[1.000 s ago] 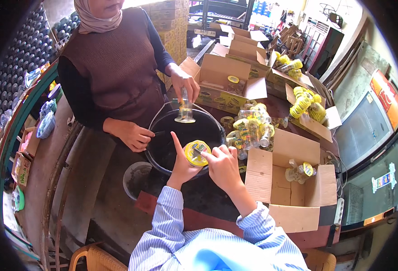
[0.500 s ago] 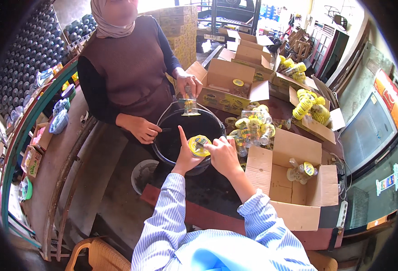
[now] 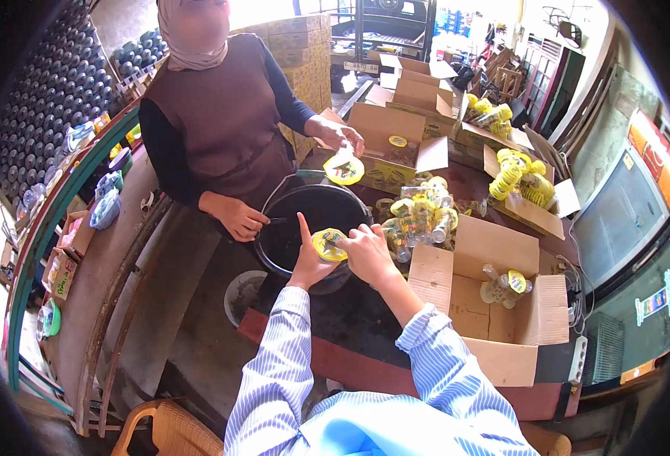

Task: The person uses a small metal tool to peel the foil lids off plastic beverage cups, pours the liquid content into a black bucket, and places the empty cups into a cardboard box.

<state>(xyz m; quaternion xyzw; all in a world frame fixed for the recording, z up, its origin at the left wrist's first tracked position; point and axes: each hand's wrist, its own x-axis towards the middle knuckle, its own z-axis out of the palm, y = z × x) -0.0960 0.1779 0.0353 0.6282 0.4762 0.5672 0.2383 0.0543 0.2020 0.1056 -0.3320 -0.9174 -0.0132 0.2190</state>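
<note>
Over the near rim of a black bucket (image 3: 304, 220), my left hand (image 3: 309, 266) is wrapped round a clear plastic cup with a yellow-edged printed film lid (image 3: 327, 243); its index finger points up. The closed fingers of my right hand (image 3: 369, 254) press at the lid's right side. A small greyish thing seems to be pinched there, too hidden to name. Across the bucket a co-worker's raised hand (image 3: 338, 137) holds another cup by its base, yellow lid (image 3: 343, 167) toward me. That person's other hand (image 3: 236, 216) grips a small dark tool.
A pile of yellow-lidded plastic cups (image 3: 422, 216) lies right of the bucket. An open cardboard box (image 3: 494, 361) holds a few cups at the near right. More open boxes (image 3: 395, 121) line the table behind. A plastic chair (image 3: 160, 429) stands at the lower left.
The co-worker's cup has lifted away from over the bucket and tilted, so its lid now faces me. My hands and cup have shifted slightly left; my right fingers still work at the lid.
</note>
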